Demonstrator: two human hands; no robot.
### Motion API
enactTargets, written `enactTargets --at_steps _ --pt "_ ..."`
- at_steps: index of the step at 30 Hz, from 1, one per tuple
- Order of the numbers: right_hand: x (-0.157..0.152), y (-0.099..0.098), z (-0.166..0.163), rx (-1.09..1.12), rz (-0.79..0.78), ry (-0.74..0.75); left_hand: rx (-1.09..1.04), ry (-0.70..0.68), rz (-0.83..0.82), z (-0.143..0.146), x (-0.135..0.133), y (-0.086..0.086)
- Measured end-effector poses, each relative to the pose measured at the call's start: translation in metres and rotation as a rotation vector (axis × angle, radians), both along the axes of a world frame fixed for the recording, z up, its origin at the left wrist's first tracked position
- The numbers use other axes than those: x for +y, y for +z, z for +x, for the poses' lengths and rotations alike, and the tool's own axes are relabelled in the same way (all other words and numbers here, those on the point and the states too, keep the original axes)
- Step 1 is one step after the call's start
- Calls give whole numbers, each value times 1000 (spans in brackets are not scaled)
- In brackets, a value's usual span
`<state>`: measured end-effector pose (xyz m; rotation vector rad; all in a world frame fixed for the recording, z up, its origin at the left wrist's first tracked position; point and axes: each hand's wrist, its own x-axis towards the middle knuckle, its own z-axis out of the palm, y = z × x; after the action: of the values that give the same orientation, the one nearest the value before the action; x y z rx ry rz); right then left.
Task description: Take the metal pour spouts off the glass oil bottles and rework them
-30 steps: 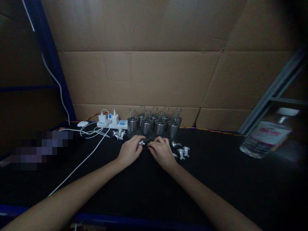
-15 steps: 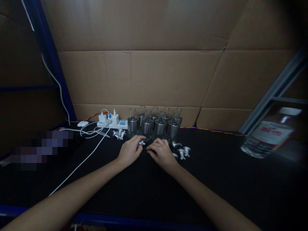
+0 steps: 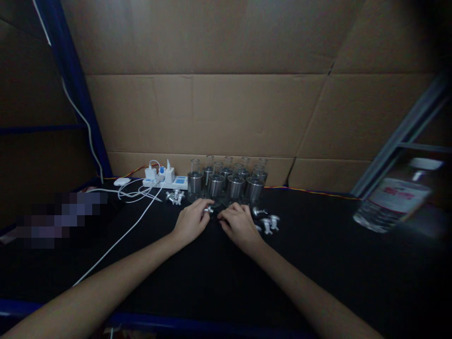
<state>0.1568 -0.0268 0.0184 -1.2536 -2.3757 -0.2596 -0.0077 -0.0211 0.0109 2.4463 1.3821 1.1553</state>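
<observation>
My left hand (image 3: 192, 220) rests on the black table top, its fingers curled round a small silver metal fitting (image 3: 208, 210). Right beside it my right hand (image 3: 238, 223) has its fingers bent and pinched together, almost touching the left fingertips; what it holds I cannot make out. Just behind both hands stand several metal cylinders with glass tops (image 3: 226, 181) in two rows. A few loose silver fittings (image 3: 268, 222) lie right of my right hand, and a few more loose fittings (image 3: 174, 197) lie left of the cylinders.
A white power strip (image 3: 164, 180) with plugged chargers and white cables (image 3: 120, 233) sits at the back left. A clear plastic bottle (image 3: 391, 202) lies at the right. Cardboard walls (image 3: 212, 113) close the back; a blue frame post (image 3: 70, 84) stands at the left.
Almost nothing differs. My right hand has crept slightly toward the left hand; the view shifted a touch.
</observation>
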Motion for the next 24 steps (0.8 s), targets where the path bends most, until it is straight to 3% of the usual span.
enactTargets --at_steps 24 --pt "-1 0 4 -20 75 -84 18 4 1 0 -2 2"
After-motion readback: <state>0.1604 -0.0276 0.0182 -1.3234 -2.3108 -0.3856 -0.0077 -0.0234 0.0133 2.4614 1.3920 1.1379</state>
